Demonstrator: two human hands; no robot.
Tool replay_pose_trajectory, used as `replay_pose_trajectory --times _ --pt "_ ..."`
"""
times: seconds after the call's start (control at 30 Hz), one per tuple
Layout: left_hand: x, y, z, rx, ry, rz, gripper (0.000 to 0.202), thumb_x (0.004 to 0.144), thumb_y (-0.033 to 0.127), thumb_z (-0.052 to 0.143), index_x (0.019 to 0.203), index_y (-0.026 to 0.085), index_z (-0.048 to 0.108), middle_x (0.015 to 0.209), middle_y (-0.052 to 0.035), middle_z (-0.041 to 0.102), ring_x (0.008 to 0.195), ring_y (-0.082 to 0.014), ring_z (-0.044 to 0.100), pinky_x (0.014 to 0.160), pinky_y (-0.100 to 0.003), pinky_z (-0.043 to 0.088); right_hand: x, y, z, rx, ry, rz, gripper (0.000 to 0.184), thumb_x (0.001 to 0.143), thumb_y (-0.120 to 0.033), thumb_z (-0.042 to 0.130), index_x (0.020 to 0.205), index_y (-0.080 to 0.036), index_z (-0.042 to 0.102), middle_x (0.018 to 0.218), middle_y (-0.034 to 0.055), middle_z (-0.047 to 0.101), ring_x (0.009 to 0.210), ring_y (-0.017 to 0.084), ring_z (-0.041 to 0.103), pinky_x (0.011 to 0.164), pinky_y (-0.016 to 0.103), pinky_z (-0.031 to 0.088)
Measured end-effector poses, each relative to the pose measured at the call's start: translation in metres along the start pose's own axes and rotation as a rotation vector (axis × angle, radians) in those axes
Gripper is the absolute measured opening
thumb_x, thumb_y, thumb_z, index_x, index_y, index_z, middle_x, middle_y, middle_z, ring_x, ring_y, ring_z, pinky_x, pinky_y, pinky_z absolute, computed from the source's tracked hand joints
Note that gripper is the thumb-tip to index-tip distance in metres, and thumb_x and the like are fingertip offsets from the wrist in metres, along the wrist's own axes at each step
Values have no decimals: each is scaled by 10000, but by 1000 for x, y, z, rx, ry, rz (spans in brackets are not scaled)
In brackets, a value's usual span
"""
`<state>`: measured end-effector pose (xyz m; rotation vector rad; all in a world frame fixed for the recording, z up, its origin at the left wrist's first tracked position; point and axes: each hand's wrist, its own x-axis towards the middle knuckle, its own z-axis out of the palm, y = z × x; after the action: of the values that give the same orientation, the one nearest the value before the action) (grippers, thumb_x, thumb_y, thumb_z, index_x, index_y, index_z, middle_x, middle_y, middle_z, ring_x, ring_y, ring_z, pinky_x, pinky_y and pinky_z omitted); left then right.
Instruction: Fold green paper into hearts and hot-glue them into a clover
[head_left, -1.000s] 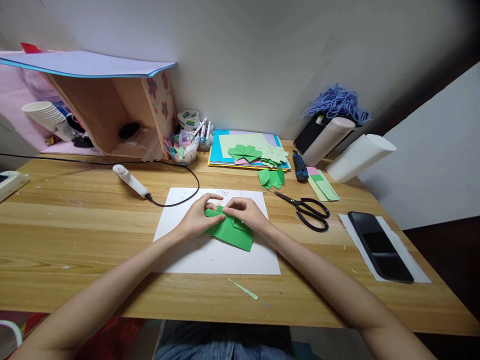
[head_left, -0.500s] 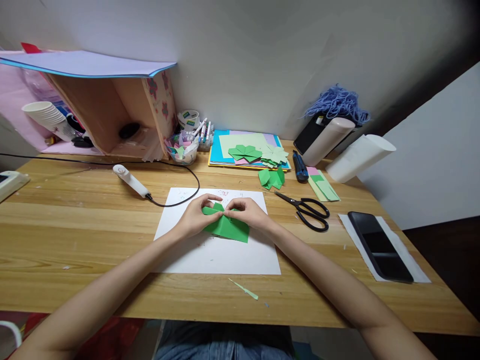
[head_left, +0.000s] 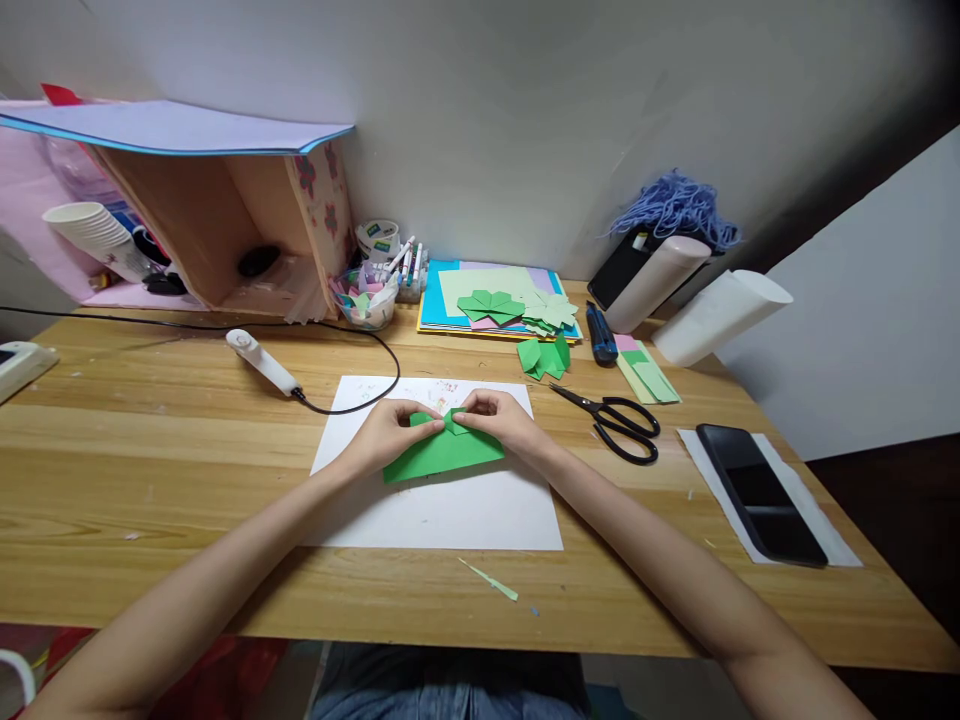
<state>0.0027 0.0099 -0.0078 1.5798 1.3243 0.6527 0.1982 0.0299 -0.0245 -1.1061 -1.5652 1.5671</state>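
A folded piece of green paper (head_left: pixel 442 455) lies on a white sheet (head_left: pixel 450 510) in the middle of the wooden desk. My left hand (head_left: pixel 390 432) pinches its upper left edge, fingers curled on the paper. My right hand (head_left: pixel 499 418) pinches the upper right edge close beside it, fingertips almost meeting at a small folded peak in the middle. The lower part of the green paper lies flat towards me.
Black scissors (head_left: pixel 619 420) lie right of the sheet, a dark phone (head_left: pixel 759 492) further right. Folded green shapes (head_left: pixel 517 305) sit on a stack of coloured paper at the back. A corded white tool (head_left: pixel 262 362), a marker cup (head_left: pixel 371 290) and a wooden box (head_left: pixel 217 225) stand left.
The green paper has turned from a slanted position to lie almost level, its lower corner swinging left. Both hands kept their pinch on the top edge and shifted slightly away from me.
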Motion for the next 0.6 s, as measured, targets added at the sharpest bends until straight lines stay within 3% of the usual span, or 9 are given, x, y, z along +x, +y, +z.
replay_pose_trajectory --times 0.27,0.43,0.6 --pt "2 -2 -3 58 -14 -11 345 683 462 619 789 147 715 796 -52 696 720 -176 569 612 -253 386 -1 -8 -10 -4 -162 94 443 723 -574 545 666 -136 567 598 -23 469 547 86 384 516 224 277" --pt "2 -2 -4 32 -81 10 352 685 463 619 778 135 706 806 -62 690 723 -171 569 623 -254 391 0 -7 -19 -15 -316 130 418 706 -541 594 694 -123 607 529 -58 352 490 58 251 469 223 173" --pt "1 2 -4 11 -138 18 321 695 437 617 759 134 700 759 -55 683 682 -156 565 599 -246 392 1 -7 -20 -118 -314 123 410 684 -500 635 819 -115 680 577 -29 466 521 68 319 474 223 219"
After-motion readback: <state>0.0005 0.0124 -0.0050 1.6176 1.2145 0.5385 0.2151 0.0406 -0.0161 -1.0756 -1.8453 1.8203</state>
